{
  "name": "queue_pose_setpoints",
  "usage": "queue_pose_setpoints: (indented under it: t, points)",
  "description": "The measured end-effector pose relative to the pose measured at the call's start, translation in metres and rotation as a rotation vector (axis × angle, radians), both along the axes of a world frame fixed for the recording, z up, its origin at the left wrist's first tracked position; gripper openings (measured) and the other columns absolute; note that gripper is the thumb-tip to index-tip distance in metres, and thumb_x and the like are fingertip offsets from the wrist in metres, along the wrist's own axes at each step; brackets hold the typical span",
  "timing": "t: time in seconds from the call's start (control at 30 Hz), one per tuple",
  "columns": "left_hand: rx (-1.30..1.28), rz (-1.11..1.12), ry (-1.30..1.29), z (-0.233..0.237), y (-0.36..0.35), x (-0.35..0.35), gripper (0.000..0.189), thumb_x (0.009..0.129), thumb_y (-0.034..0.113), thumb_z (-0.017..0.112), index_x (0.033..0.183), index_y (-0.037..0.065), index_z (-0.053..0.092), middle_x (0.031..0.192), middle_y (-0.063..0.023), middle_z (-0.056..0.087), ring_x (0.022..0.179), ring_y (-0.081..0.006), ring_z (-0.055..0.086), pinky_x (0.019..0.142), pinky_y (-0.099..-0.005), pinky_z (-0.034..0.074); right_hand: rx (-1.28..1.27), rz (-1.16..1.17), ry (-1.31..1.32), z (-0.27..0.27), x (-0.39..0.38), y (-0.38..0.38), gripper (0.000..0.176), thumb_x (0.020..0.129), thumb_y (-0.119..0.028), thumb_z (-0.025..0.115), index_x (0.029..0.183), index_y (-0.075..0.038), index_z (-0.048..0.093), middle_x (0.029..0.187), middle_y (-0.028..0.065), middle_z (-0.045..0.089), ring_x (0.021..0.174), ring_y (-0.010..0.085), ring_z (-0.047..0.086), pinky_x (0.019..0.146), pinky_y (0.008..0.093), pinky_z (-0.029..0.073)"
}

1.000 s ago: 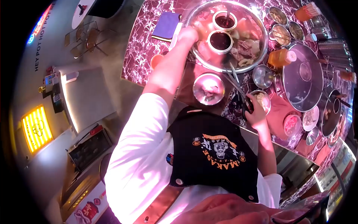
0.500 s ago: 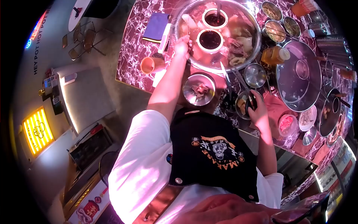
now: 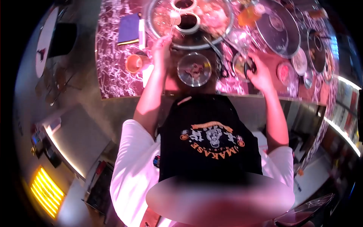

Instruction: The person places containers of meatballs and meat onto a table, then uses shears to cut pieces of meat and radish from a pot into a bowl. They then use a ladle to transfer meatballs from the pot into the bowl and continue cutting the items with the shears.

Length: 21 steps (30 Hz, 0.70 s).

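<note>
My left hand (image 3: 161, 46) pinches a thin skewer (image 3: 172, 31) at the left rim of a large round metal pot (image 3: 150, 28). A pale piece of food (image 3: 175, 17) is on the skewer, over the broth. Two round dark-filled wells stand inside the pot. In my right hand (image 3: 259, 72) are scissors (image 3: 249, 66), with black handles in the fingers and blades pointing up-left toward the pot's rim; blur hides whether the blades are parted. Between my hands sits a metal bowl (image 3: 182, 80) with small dark-red food scraps. A small bowl of food (image 3: 238, 65) lies partly behind the scissors.
On the left are an orange cup (image 3: 134, 63) and a dark-blue folded cloth (image 3: 129, 29). A second black-handled tool (image 3: 214, 47) leans at the pot's rim. An amber bottle (image 3: 247, 16), a large lidded pan (image 3: 280, 30) and a pink-filled bowl (image 3: 284, 72) stand right.
The camera view has shifted, so the table sits higher and further left. The skewer and its pale piece now stand upright over the pot. My right hand still holds the scissors.
</note>
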<state>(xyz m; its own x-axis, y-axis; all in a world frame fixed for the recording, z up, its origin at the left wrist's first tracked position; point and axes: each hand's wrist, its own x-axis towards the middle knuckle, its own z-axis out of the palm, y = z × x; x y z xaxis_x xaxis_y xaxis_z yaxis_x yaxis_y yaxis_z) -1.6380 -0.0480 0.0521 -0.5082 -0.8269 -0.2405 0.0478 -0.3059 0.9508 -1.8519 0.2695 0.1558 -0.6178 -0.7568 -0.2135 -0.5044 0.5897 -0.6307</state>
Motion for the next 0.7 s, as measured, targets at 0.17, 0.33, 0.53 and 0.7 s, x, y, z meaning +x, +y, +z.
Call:
queue_pose_setpoints:
  t: [0.17, 0.33, 0.53, 0.7]
  points:
    - [0.125, -0.309, -0.057, 0.036, 0.065, -0.008, 0.020, 0.094, 0.012, 0.062, 0.110, 0.002, 0.068, 0.076, 0.0030, 0.060, 0.062, -0.0034, 0.049, 0.055, -0.0186, 0.039, 0.333, 0.033, 0.214, 0.065, 0.019, 0.028, 0.073, 0.072, -0.032, 0.078, 0.135, -0.015, 0.046, 0.122, 0.0168, 0.060, 0.113, 0.0358, 0.058, 0.092, 0.0429, 0.048]
    - [-0.104, -0.602, -0.067, 0.016, 0.130, -0.038, 0.021, 0.092, 0.014, 0.063, 0.108, 0.002, 0.070, 0.073, 0.0032, 0.060, 0.061, -0.0041, 0.049, 0.055, -0.0194, 0.039, 0.452, 0.018, 0.253, 0.069, 0.037, 0.071, 0.072, 0.071, -0.034, 0.078, 0.133, -0.016, 0.046, 0.115, 0.0160, 0.061, 0.108, 0.0362, 0.060, 0.088, 0.0449, 0.049]
    - [0.002, -0.695, -0.102, 0.036, 0.188, -0.060, 0.021, 0.091, 0.014, 0.063, 0.106, 0.002, 0.070, 0.072, 0.0031, 0.060, 0.059, -0.0046, 0.049, 0.053, -0.0207, 0.039, 0.376, -0.099, 0.194, 0.022, 0.038, 0.105, 0.069, 0.074, -0.029, 0.075, 0.136, -0.017, 0.046, 0.125, 0.0182, 0.059, 0.112, 0.0366, 0.059, 0.092, 0.0434, 0.049]
    - [-0.100, -0.648, -0.170, 0.021, 0.202, -0.069, 0.020, 0.093, 0.013, 0.061, 0.106, 0.000, 0.069, 0.072, 0.0003, 0.060, 0.062, -0.0048, 0.050, 0.054, -0.0207, 0.039, 0.206, -0.070, 0.133, -0.045, 0.030, 0.136, 0.066, 0.080, -0.011, 0.067, 0.141, -0.019, 0.044, 0.115, 0.0189, 0.062, 0.106, 0.0367, 0.061, 0.089, 0.0449, 0.049]
